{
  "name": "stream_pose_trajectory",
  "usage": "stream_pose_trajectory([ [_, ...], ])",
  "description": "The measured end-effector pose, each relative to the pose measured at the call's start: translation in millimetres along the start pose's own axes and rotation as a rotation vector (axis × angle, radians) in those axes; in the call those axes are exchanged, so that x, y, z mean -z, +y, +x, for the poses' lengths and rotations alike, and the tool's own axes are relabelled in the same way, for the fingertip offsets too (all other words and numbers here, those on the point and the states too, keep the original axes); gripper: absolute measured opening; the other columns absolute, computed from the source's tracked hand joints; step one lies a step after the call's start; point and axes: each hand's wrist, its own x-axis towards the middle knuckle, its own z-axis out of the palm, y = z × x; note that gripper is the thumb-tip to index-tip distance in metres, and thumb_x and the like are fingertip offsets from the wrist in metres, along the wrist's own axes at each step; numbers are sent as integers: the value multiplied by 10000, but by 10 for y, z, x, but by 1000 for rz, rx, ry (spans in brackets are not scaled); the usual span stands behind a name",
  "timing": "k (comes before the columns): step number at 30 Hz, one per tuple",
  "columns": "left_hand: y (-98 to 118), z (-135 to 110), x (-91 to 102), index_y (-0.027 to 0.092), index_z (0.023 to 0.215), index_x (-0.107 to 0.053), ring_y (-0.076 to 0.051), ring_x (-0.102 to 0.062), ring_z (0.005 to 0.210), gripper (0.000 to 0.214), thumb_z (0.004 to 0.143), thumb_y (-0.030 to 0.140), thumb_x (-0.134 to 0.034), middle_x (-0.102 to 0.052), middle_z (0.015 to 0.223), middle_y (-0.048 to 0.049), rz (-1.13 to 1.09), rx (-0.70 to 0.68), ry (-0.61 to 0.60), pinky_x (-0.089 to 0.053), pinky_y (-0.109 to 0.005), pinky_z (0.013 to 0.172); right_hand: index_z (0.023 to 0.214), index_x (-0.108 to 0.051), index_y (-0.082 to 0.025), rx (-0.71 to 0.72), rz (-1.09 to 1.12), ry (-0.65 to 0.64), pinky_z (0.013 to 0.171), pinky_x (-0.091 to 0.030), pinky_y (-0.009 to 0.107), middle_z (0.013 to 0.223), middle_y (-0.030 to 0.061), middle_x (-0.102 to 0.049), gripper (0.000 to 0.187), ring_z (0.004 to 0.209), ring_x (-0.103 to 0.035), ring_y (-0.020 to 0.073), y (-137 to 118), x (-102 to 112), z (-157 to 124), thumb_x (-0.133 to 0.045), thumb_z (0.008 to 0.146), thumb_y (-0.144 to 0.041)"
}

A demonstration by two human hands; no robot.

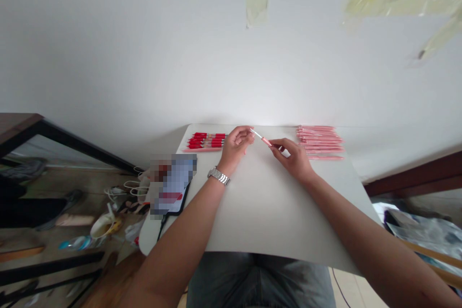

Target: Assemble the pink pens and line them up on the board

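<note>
Over the far middle of a white table (267, 207), my left hand (235, 147) and my right hand (292, 156) hold a thin pen part (260, 137) between them. The left fingers pinch its whitish end; the right fingers pinch its pink end. A silver watch (218, 176) sits on my left wrist. A row of red pens (206, 142) lies just left of my left hand. A pile of pink pen barrels (320, 142) lies just right of my right hand.
A phone (173, 185) with a cable lies on the table's left edge. Below it on the floor are cables, a cup and clutter (108, 221). A white wall (216, 48) with yellowish tape strips rises behind the table. Papers (426, 231) lie at the right.
</note>
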Motion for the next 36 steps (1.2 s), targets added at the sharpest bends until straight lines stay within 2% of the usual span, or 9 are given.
stream_pose_trajectory([
  [4,13,21,48,205,1048,-693,-179,-709,888,269,923,442,-712,-735,983,-73,131,-103,83,-548,-255,691,1147,-727,-244,-14,17,9,736,-578,344,936,48,-742,235,819,-683,187,7,-5,2,-597,1006,-380],
  [9,5,36,138,207,1017,-691,-193,-695,945,168,971,349,-613,-742,1004,-68,493,-185,156,-543,-313,856,1138,-721,-238,-34,5,45,735,-580,357,948,53,-749,246,794,-674,186,5,4,2,-594,1005,-402],
  [15,51,-3,175,218,1002,-678,-195,-640,879,115,947,212,-577,-714,962,-53,869,-201,142,-495,-336,851,1130,-718,-233,-71,1,72,726,-570,353,954,57,-749,249,794,-667,188,9,16,2,-603,997,-408],
  [22,110,-38,218,238,923,-695,-245,-614,928,109,927,202,-593,-672,958,-67,1185,-180,114,-450,-360,800,1114,-720,-228,-74,-9,87,712,-559,346,946,53,-749,242,775,-659,182,1,13,6,-608,993,-406],
  [28,127,-53,246,246,882,-709,-260,-598,898,90,916,227,-628,-646,919,-74,1288,-184,89,-430,-378,790,1096,-719,-229,-69,-32,100,687,-562,338,946,56,-752,239,761,-657,181,-9,25,8,-604,993,-411],
  [36,102,-64,200,242,845,-702,-249,-606,853,136,940,324,-648,-645,914,-85,1270,-180,63,-412,-366,721,1092,-717,-232,-61,-24,104,706,-570,351,913,53,-743,234,763,-661,186,-22,27,21,-602,994,-411],
])
